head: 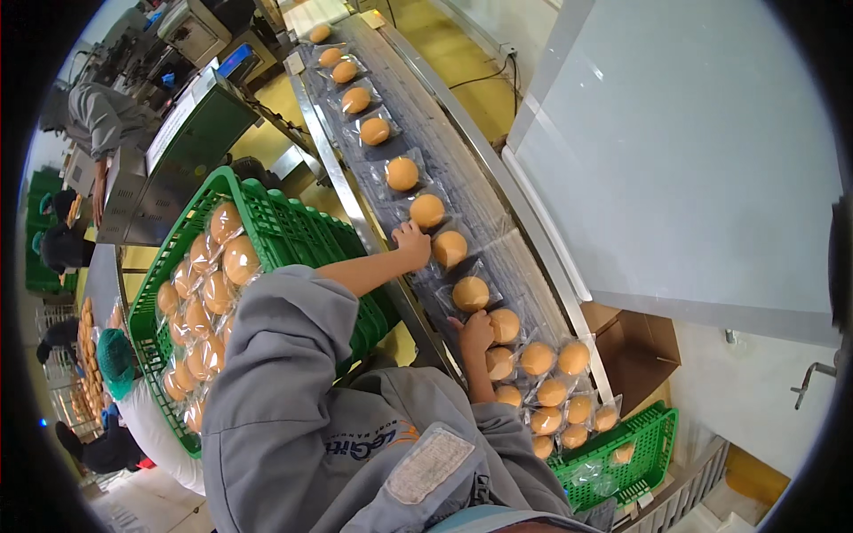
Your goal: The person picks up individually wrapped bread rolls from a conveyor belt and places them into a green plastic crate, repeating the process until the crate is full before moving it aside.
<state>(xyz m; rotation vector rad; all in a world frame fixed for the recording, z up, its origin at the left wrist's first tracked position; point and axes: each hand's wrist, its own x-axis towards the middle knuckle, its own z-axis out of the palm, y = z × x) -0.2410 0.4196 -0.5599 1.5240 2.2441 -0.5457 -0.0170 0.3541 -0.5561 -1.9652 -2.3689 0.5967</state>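
Note:
Round golden-brown buns in clear wrappers lie in a line along a dark conveyor belt (496,233). My left hand (413,243) reaches over the belt's near edge. Its curled fingers are at the wrappers between one bun (426,210) and the bun below it (450,249); whether they pinch the film is unclear. Lower down, my right hand (476,332) has its thumb apart, its fingers against the side of another wrapped bun (504,325). Just above that hand lies a further bun (470,294). Several wrapped buns (552,392) are bunched together at the belt's lower end.
On my left, a green plastic crate (246,213) full of wrapped buns tops a crate stack. Another green crate (656,440) sits beyond the belt's lower end, near a cardboard box (640,353). A grey panel (680,153) borders the far side. Co-workers (110,120) are at left.

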